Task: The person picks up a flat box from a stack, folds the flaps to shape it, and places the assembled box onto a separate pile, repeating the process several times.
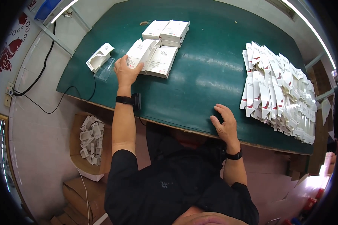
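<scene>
My left hand [127, 72] reaches over the table and grips the near end of a white carton [139, 50], thumb on one side and fingers on the other. That carton sits at the left of a group of white cartons, with another carton [162, 60] to its right and stacked cartons [174, 30] behind. My right hand [226, 123] rests by the table's front edge, fingers apart and nothing in it. To the left of my left hand lie an opened white carton [100, 57] and a clear plastic tray [105, 70].
Flat white cartons with red shoe prints [276, 86] are heaped on the right of the green table [210, 71]. Below its left side, a cardboard box [78, 135] holds small white pieces. A black cable [74, 88] hangs over the left edge.
</scene>
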`<state>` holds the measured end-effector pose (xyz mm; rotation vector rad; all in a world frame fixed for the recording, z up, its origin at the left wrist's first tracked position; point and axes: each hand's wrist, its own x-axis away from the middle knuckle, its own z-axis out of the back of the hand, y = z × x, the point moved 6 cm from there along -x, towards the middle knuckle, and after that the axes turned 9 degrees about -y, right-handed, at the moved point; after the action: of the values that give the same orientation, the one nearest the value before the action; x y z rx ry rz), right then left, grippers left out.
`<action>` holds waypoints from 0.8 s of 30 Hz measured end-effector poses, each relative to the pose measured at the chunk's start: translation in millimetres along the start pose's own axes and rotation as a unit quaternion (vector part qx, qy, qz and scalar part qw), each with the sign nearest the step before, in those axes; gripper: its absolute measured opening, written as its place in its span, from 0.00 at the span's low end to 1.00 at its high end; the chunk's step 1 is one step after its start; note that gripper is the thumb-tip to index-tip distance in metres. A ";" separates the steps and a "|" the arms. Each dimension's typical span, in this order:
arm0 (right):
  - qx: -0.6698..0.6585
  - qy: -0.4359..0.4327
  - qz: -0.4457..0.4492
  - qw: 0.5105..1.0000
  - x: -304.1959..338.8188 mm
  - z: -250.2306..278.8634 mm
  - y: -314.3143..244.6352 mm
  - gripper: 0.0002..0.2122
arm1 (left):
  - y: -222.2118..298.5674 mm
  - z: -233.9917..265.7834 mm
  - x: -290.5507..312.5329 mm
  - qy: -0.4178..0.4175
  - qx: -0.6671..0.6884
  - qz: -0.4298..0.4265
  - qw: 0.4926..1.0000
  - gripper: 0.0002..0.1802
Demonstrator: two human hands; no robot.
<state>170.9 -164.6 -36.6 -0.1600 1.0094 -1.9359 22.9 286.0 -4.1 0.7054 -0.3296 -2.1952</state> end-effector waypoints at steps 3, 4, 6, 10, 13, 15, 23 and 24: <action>-0.004 0.004 0.001 1.000 0.8 -1.4 1.1 0.17 | -0.1 -6.5 -0.7 -0.006 0.000 0.009 1.000 0.49; -0.005 0.005 0.000 1.000 0.8 -1.5 1.2 0.17 | -0.3 -8.1 -0.8 -0.009 0.000 0.013 1.000 0.49; -0.005 0.007 0.004 1.000 0.0 -1.3 0.6 0.16 | -0.9 -9.6 -0.6 -0.006 0.004 0.019 1.000 0.49; -0.006 0.010 0.007 1.000 0.2 -1.2 1.3 0.16 | 3.2 -9.9 0.3 0.001 0.010 0.037 0.999 0.49; -0.005 0.011 0.007 1.000 0.5 -0.8 0.9 0.16 | 6.9 -10.9 1.5 0.002 0.004 0.048 0.999 0.50; -0.004 0.009 0.005 1.000 0.3 -0.4 0.4 0.16 | 9.0 -11.5 1.8 0.003 -0.004 0.060 0.998 0.50; -0.008 0.014 0.008 1.000 0.7 -0.6 1.0 0.16 | 12.5 -15.2 1.9 -0.001 -0.012 0.078 0.997 0.51; -0.008 0.014 0.008 1.000 0.8 -0.6 1.1 0.16 | 12.4 -15.9 1.9 -0.003 -0.014 0.080 0.997 0.51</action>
<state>170.8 -165.2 -38.0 -0.1339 1.0413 -1.9218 38.8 276.4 -12.2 0.6357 -0.3459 -2.0470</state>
